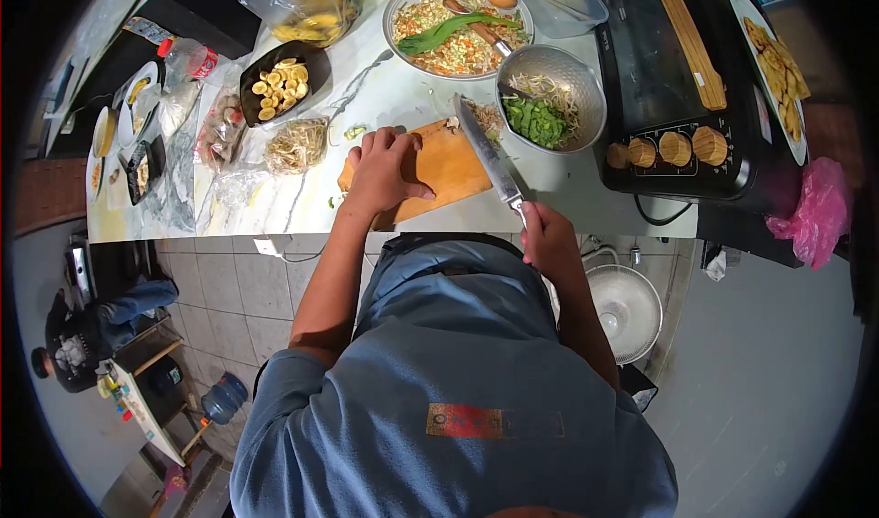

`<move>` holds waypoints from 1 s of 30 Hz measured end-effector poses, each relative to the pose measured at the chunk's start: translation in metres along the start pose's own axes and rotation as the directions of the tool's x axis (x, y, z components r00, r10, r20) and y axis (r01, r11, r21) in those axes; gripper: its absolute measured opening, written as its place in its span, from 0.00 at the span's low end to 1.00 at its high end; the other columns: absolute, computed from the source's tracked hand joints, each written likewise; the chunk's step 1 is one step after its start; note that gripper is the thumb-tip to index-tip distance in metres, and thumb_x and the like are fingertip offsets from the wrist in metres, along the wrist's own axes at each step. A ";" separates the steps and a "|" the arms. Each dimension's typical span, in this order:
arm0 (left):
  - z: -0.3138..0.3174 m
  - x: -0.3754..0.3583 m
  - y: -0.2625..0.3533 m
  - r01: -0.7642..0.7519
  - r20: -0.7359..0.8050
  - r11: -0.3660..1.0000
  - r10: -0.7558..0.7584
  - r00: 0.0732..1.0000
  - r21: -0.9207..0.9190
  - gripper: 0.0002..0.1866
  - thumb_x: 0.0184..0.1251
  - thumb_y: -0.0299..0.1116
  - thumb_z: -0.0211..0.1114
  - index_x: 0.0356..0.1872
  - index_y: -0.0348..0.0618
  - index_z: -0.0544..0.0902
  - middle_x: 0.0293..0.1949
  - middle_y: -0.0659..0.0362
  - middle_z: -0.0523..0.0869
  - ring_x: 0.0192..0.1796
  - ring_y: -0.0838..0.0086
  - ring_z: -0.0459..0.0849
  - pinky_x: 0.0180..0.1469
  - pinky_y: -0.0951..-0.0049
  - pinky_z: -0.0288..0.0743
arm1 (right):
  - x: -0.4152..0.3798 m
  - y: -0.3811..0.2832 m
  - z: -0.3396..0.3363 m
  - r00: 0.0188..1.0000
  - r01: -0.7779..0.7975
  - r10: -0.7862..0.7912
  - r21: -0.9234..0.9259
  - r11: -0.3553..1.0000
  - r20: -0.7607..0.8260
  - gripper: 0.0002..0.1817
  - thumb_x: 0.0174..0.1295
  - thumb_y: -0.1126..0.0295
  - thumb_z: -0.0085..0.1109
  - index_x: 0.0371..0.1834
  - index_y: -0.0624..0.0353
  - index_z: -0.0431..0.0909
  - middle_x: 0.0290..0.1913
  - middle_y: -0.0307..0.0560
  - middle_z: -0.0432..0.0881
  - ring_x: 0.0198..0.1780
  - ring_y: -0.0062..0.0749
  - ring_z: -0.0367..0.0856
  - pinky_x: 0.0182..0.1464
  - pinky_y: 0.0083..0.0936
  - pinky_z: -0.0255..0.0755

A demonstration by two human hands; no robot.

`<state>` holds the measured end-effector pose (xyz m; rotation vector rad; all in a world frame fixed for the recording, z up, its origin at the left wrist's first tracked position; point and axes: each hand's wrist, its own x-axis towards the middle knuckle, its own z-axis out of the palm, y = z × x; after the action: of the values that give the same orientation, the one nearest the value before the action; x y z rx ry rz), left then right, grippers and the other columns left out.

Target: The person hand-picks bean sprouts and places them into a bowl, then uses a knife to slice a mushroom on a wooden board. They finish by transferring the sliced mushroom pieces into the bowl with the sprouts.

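Observation:
My right hand [547,240] grips the handle of a large knife [490,156], whose blade points up and left over the right end of the wooden cutting board [450,172]. My left hand [385,172] rests on the board's left part, its fingers bent and the thumb stretched apart; nothing shows in it. Brown scraps [483,115] lie by the knife tip. Just right of the blade, a metal colander [586,92] holds chopped greens [538,122] and bean sprouts. Behind the board is a wide pan of chopped vegetables [430,24] with a green leaf, a wooden spoon and an egg.
Left of the board are bean sprouts [298,145], a black bowl [320,68] of sliced pieces, bags and a bottle [188,59]. A black stove [673,166] and a plate of fried food [778,70] stand right. Another person [82,339] is far left.

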<state>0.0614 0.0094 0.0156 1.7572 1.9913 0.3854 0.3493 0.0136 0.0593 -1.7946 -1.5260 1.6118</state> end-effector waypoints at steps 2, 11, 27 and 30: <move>0.001 0.000 -0.002 -0.003 -0.001 1.000 0.003 1.000 0.000 0.45 0.25 0.52 0.88 0.54 0.61 0.79 0.61 0.57 0.75 0.67 0.56 0.68 0.63 0.52 0.58 | 0.001 -0.003 0.002 1.000 0.002 -0.002 0.010 1.000 0.006 0.20 0.78 0.56 0.51 0.39 0.64 0.81 0.21 0.42 0.79 0.17 0.22 0.77 0.23 0.24 0.69; 0.002 0.001 -0.003 -0.011 -0.006 1.000 0.011 1.000 0.000 0.44 0.25 0.54 0.88 0.53 0.61 0.79 0.60 0.58 0.75 0.67 0.56 0.68 0.63 0.52 0.58 | -0.025 -0.001 -0.011 0.965 0.137 -0.209 -0.372 0.918 -0.160 0.16 0.75 0.59 0.55 0.51 0.59 0.84 0.29 0.53 0.84 0.31 0.49 0.83 0.37 0.39 0.75; 0.000 0.000 -0.003 -0.015 0.001 1.000 0.015 1.000 0.004 0.43 0.27 0.53 0.88 0.53 0.61 0.80 0.60 0.59 0.76 0.68 0.57 0.68 0.63 0.52 0.58 | -0.011 0.024 0.007 0.780 0.378 -0.579 -0.559 0.738 -0.237 0.17 0.66 0.61 0.69 0.55 0.53 0.83 0.36 0.42 0.82 0.34 0.36 0.84 0.37 0.32 0.76; -0.008 -0.002 -0.009 -0.125 0.018 0.991 0.126 0.992 -0.044 0.38 0.37 0.51 0.86 0.53 0.56 0.81 0.59 0.59 0.78 0.67 0.59 0.71 0.66 0.52 0.56 | -0.006 0.026 0.007 0.779 0.401 -0.581 -0.526 0.750 -0.235 0.16 0.66 0.62 0.69 0.53 0.54 0.83 0.36 0.43 0.83 0.35 0.36 0.85 0.37 0.31 0.77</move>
<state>0.0497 0.0066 0.0187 1.8579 1.8500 0.4461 0.3574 -0.0051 0.0402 -1.5580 -2.0555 0.6260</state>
